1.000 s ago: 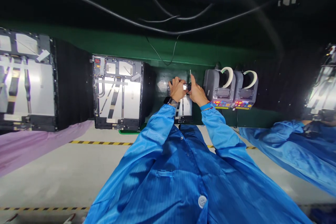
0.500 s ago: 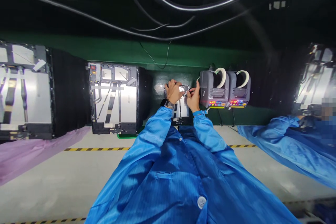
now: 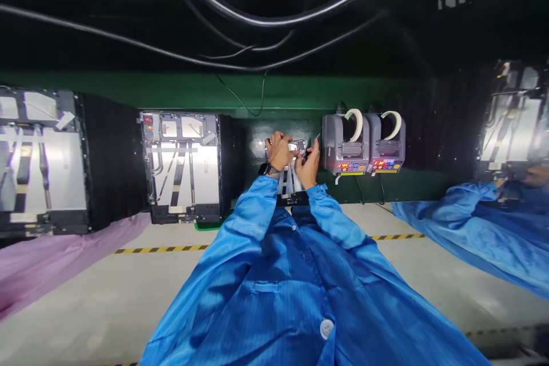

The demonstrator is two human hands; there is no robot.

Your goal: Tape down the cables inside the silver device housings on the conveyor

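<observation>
Metal part (image 3: 297,147) between left hand (image 3: 279,151), right hand (image 3: 309,164)

Two electric tape dispensers (image 3: 345,137) stand side by side on the tabletop, each with a pale tape roll on top and a lit red display; to their left lie two large silver-backed display panels (image 3: 180,168) with strips of black tape, well apart from each other. Thick black cables (image 3: 266,20) run along the far side; a co-worker's blue sleeve (image 3: 458,223) lies at right; yellow-and-black hazard tape (image 3: 160,249) marks the floor, beside a pink sheet (image 3: 55,263).
</observation>
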